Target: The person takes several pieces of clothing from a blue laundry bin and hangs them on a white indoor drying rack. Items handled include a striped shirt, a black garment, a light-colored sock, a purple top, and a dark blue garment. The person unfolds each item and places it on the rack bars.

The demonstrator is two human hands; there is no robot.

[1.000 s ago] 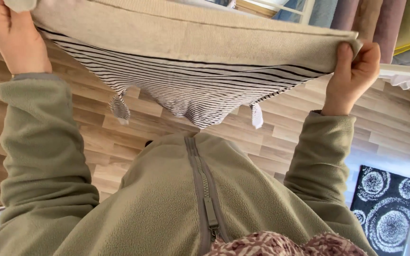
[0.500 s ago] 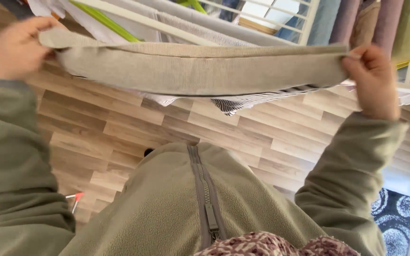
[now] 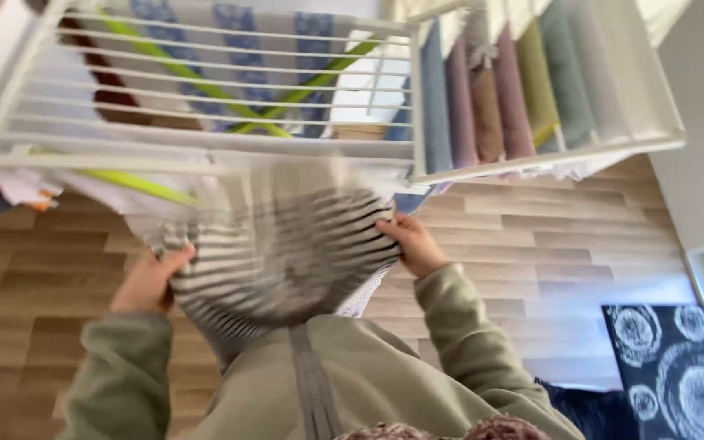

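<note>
Left hand (image 3: 150, 281) and right hand (image 3: 414, 243) each clench a side of the striped garment (image 3: 279, 253). It spans between them, just below the drying rack's (image 3: 205, 143) front edge.

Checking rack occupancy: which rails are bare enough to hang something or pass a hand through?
Bare rails span the middle section of the white drying rack, though cloths show beneath them. The right wing is crowded with coloured towels. Left hand and right hand hold the striped garment at the near edge, filling it.
</note>
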